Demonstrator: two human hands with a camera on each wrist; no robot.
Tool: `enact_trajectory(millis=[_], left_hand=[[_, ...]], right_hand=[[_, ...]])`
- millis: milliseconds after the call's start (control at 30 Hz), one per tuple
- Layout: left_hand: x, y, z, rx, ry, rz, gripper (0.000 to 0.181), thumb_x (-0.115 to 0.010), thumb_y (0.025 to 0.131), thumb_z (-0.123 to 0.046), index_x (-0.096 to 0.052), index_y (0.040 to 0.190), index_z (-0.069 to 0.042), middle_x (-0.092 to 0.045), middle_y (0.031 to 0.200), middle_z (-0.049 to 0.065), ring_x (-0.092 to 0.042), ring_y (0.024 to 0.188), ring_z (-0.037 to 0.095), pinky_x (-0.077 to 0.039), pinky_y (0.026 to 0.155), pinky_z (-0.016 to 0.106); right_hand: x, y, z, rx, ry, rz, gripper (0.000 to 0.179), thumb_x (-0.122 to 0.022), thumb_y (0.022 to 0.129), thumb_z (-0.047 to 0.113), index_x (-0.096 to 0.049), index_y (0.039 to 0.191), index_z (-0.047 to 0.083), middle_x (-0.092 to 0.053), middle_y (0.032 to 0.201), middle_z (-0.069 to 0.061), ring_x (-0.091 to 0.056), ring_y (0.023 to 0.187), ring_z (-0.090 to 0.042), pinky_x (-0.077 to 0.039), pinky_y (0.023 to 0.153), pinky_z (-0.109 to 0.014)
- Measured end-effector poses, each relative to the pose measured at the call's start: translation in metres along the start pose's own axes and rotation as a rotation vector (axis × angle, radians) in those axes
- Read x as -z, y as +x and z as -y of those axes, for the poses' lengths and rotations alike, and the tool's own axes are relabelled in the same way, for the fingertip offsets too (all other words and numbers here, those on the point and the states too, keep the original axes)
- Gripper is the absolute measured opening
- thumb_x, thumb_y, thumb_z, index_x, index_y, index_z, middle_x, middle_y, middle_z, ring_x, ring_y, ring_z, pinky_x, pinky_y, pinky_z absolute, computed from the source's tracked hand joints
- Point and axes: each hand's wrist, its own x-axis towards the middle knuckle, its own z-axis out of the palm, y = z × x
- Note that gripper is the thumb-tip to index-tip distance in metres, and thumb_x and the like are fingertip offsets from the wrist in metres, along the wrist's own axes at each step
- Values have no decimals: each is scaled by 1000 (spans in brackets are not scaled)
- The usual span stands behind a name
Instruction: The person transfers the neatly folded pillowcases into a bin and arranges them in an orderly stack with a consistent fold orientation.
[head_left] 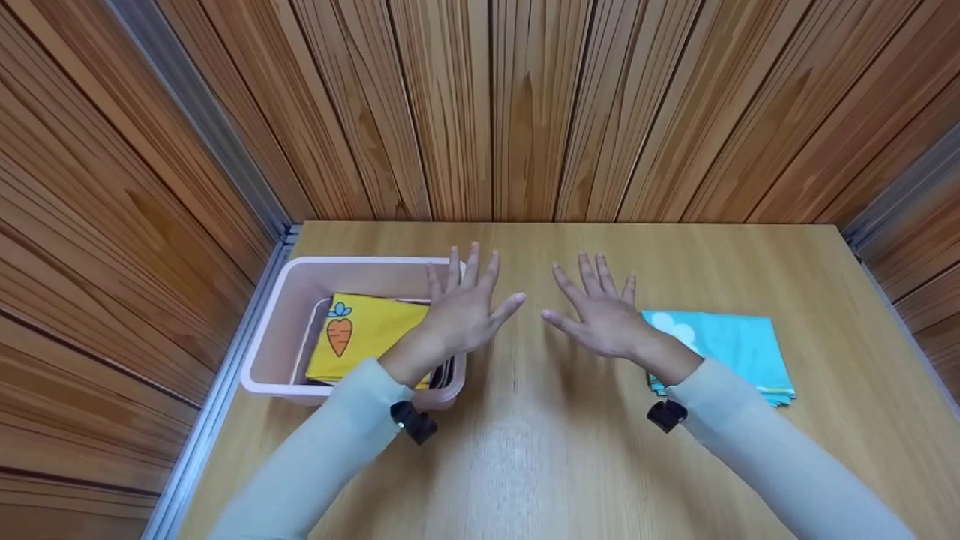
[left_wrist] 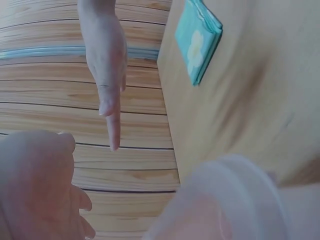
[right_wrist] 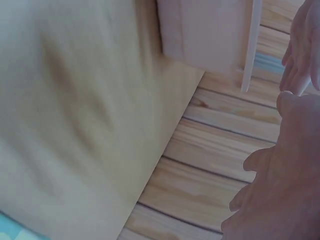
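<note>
Both hands hang above the table with fingers spread and nothing held. In the head view my left hand [head_left: 461, 315] overlaps the right rim of a pale pink plastic bin [head_left: 262, 330]. Inside the bin lies a folded yellow cloth [head_left: 375, 330] with a carrot print, partly hidden by that hand and wrist. My right hand [head_left: 606, 319] is just left of a folded turquoise cloth [head_left: 735, 349] with a white flower-like print; the right forearm covers part of it. The left wrist view shows the turquoise cloth [left_wrist: 197, 42] as a layered stack beyond the right hand [left_wrist: 106, 65].
A light wooden table [head_left: 517, 450] carries the bin at left and the turquoise cloth at right. Wood-plank walls [head_left: 525, 112] with metal corner strips [head_left: 217, 142] enclose its back and sides. Under the yellow cloth, darker folded edges [head_left: 442, 373] show in the bin.
</note>
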Motion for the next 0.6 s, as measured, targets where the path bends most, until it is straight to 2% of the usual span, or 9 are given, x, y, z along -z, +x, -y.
enact_trajectory(millis=[300,600], left_hand=[[-7,16,-22,-14,-23,29,82,-25,103,-67,-2,165,-18,14,168,12,23,151,37,17,116,63],[-24,27,-39,14,26,44,81,-25,103,-68,-3,165,-19,11,169,10,19,153,35,14,118,64]], right_hand=[[2,-7,-32,-62,35,-4,87,-31,101,70,-11,164,13,14,166,-27,21,150,-47,20,104,-78],[-2,-17,-56,-99,62,-12,86,-37,103,64,-12,164,8,12,164,-32,20,148,-52,20,101,-81]])
